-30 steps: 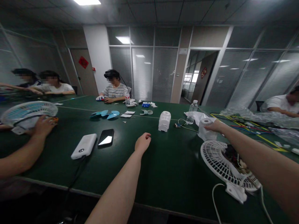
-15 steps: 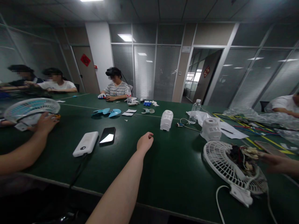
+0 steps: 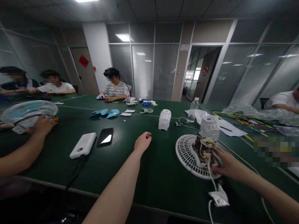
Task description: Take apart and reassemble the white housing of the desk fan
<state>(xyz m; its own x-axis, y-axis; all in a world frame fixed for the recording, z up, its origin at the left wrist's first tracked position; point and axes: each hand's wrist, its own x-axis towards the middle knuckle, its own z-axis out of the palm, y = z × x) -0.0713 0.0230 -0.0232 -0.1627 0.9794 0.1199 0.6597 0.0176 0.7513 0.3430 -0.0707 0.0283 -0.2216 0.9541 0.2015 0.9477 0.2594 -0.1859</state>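
Observation:
On the green table, my left hand point(image 3: 143, 141) rests with its fingers loosely curled in; nothing shows in them. My right hand point(image 3: 223, 160) grips the fan motor point(image 3: 205, 147), which has exposed wires and sits in the middle of a round white fan grille point(image 3: 185, 152). The grille lies on the table, its right side partly covered by the motor and hand. A white cord runs down from the motor to a small white plastic piece point(image 3: 219, 197). Beyond the grille stands a white motor cover point(image 3: 209, 127), and a second motor cover point(image 3: 164, 119) is ahead of my left hand.
A white power bank point(image 3: 83, 145) and a phone point(image 3: 105, 137) lie to the left. Further back are blue fan blades point(image 3: 113, 113), a clear bottle point(image 3: 193, 110) and paper point(image 3: 230, 128). At far left, another person's hand point(image 3: 43, 127) holds a fan grille point(image 3: 28, 112).
My right hand has brought the grille with its motor leftward and set it flatter on the table, nearer my left hand. My left hand stays curled in place.

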